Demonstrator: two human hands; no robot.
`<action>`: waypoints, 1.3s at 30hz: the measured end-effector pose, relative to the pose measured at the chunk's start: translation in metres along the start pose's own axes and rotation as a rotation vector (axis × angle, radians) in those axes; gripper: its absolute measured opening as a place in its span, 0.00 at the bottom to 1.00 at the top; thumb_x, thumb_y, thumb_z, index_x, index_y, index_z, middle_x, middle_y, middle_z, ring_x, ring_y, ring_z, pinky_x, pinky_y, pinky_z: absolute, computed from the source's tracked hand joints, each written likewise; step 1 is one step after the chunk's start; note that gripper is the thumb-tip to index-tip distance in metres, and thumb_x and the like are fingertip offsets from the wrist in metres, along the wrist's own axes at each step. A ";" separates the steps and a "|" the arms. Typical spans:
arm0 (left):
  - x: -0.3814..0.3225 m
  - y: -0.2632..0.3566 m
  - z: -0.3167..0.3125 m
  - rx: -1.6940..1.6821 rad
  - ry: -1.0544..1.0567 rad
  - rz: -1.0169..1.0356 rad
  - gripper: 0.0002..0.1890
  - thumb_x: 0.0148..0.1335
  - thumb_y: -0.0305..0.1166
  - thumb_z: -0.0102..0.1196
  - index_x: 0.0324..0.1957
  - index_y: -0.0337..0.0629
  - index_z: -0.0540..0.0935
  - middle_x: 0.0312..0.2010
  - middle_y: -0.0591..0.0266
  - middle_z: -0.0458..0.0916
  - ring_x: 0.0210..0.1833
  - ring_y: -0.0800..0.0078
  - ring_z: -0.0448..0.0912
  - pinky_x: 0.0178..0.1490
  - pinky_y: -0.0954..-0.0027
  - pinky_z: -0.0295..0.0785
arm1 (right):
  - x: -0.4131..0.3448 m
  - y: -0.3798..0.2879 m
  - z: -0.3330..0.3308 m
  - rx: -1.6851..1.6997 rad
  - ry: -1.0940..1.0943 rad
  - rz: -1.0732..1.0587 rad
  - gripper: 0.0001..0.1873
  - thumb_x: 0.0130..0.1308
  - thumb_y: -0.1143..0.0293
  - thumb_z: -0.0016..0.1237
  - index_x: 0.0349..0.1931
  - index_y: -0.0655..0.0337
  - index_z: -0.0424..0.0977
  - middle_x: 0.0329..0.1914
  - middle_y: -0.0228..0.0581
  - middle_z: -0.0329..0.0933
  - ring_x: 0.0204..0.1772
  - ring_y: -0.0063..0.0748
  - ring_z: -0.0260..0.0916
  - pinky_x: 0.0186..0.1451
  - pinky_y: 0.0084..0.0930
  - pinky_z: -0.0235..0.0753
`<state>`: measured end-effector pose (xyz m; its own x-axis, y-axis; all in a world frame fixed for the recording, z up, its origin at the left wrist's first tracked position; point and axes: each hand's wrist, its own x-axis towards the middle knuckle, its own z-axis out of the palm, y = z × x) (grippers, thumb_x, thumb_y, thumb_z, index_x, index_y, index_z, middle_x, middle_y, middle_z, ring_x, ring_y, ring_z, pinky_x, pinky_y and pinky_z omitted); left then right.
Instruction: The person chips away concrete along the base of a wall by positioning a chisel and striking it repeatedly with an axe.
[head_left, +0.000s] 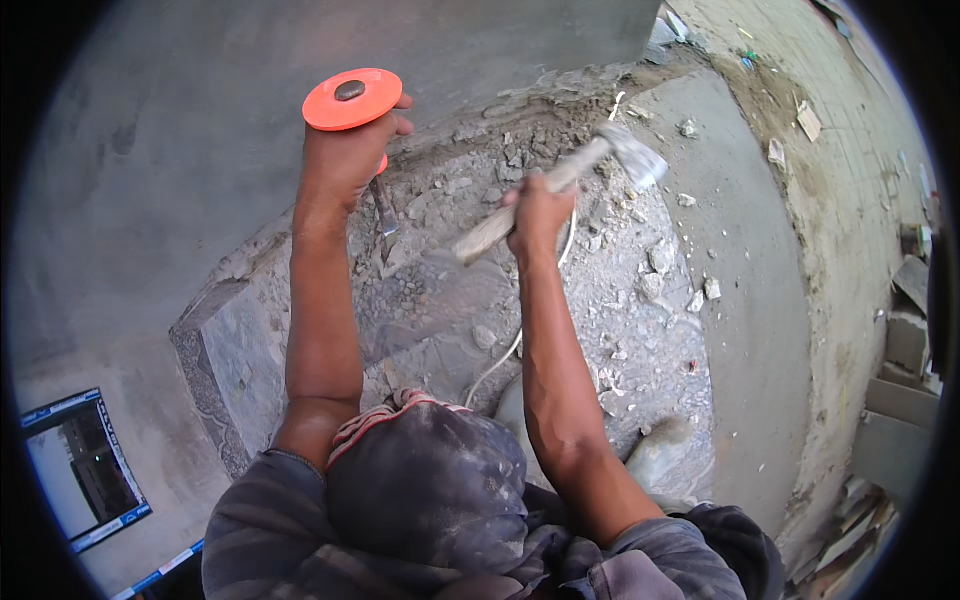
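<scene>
My left hand (351, 161) is wrapped around a cold chisel with an orange hand guard (352, 100); the grip itself is mostly hidden by the hand and guard. The steel tip of the chisel (385, 210) points down at the broken mortar beside the wall. In my right hand (540, 214) is a hammer by its wooden handle (487, 234). The blurred metal hammer head (637, 159) is up and to the right, apart from the chisel. Broken mortar and stone rubble (450, 184) lies under both hands.
A smooth grey plastered wall (172, 150) rises at the left and top. A pale cable (496, 366) crosses the rubble. Stone chips lie along a grey cement strip (757, 300) on the right. Stacked slabs (896, 442) stand at the far right, and a framed opening (86, 469) is lower left.
</scene>
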<state>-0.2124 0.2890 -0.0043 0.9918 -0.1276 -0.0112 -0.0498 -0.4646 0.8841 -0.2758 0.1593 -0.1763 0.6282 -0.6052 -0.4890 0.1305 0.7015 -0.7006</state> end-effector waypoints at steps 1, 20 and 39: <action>0.000 0.003 0.001 0.000 -0.007 0.010 0.12 0.53 0.22 0.53 0.41 0.35 0.80 0.37 0.60 0.83 0.33 0.78 0.79 0.28 0.76 0.69 | -0.002 0.016 -0.008 -0.233 -0.331 0.245 0.11 0.62 0.82 0.43 0.44 0.66 0.60 0.23 0.36 0.67 0.16 0.26 0.66 0.17 0.26 0.71; 0.000 0.006 0.006 -0.059 0.047 0.173 0.11 0.53 0.22 0.54 0.39 0.32 0.82 0.30 0.61 0.82 0.26 0.82 0.70 0.27 0.77 0.64 | -0.029 -0.049 -0.041 -0.128 -0.442 0.227 0.16 0.60 0.80 0.49 0.47 0.66 0.61 0.20 0.36 0.67 0.13 0.25 0.64 0.14 0.24 0.66; -0.016 0.029 -0.029 -0.273 0.107 0.230 0.08 0.53 0.19 0.54 0.37 0.31 0.79 0.40 0.50 0.83 0.34 0.73 0.79 0.31 0.73 0.71 | -0.098 -0.017 -0.068 -0.495 -0.544 0.501 0.18 0.61 0.81 0.49 0.52 0.74 0.65 0.23 0.37 0.72 0.15 0.24 0.67 0.19 0.20 0.69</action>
<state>-0.2267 0.3031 0.0354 0.9659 -0.1021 0.2381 -0.2534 -0.1821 0.9501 -0.3922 0.1809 -0.1517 0.8161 0.0801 -0.5724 -0.5251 0.5167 -0.6762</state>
